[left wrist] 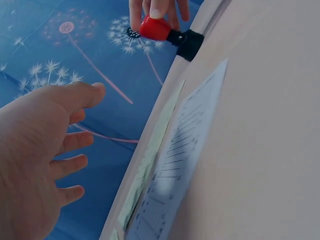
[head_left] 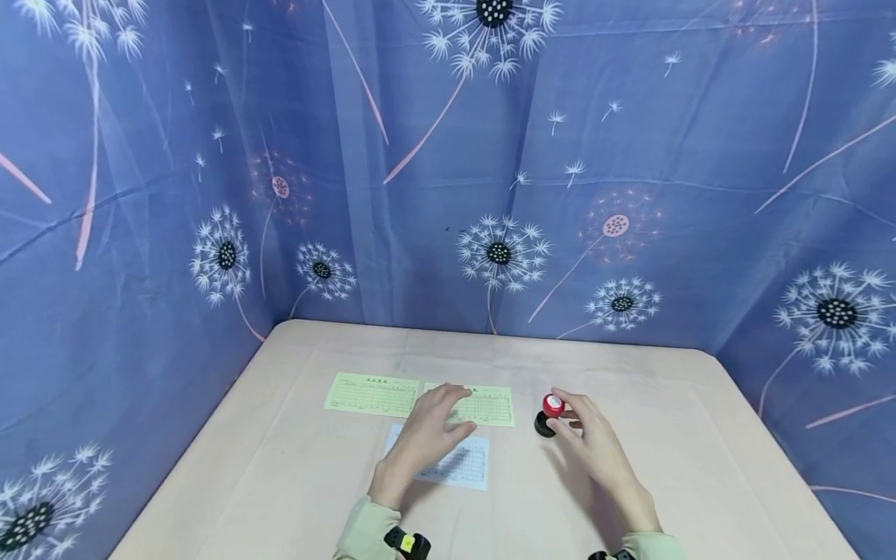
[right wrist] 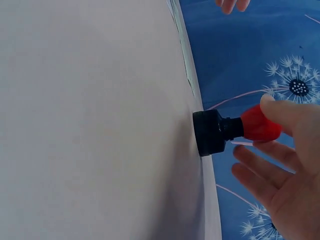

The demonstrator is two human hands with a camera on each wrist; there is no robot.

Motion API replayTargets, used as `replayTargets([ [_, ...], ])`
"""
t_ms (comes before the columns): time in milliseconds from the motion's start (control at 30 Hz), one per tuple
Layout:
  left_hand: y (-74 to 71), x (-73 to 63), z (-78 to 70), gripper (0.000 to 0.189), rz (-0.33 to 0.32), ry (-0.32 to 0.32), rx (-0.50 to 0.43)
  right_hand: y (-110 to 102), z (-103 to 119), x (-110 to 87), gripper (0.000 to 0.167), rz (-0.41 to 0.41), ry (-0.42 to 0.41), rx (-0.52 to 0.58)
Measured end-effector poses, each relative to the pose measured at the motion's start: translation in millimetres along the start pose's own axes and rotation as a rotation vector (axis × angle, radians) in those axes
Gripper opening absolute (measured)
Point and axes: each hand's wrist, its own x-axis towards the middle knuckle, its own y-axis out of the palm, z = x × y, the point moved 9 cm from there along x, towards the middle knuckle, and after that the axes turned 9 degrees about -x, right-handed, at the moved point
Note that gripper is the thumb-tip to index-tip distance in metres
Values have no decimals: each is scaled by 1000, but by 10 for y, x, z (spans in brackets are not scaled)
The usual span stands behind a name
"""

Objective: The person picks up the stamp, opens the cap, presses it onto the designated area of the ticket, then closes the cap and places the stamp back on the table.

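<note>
A hand stamp with a red knob (right wrist: 261, 124) and a black base (right wrist: 209, 132) stands upright on the table at the right of the papers. My right hand (head_left: 595, 439) pinches the red knob between thumb and index finger, the other fingers loosely bent beside it. Over the papers hovers my left hand (head_left: 430, 428), its fingers relaxed and holding nothing. Beneath it lies a light blue printed form (head_left: 465, 467), partly covered in the head view. Two green printed forms (head_left: 374, 394) lie side by side behind the blue one, the right one partly hidden by my left hand.
The table (head_left: 280, 467) has a pale pink cover and rounded far corners. Blue curtains (head_left: 420, 233) with a dandelion print hang along its back and sides. Each wrist wears a black strap, the left one carrying a yellow-marked device (head_left: 408, 543).
</note>
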Motion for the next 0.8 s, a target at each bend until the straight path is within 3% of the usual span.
replayTargets([
  [267,152,-16,-24,50,24,23,-14,39,-76,-5,46,5,61,79],
  [467,163,-18,-28,49,23,33,8,58,-128,6,40,32,124,67],
  [800,180,-8,-10,47,31,39,26,46,-128,7,38,33,137,61],
])
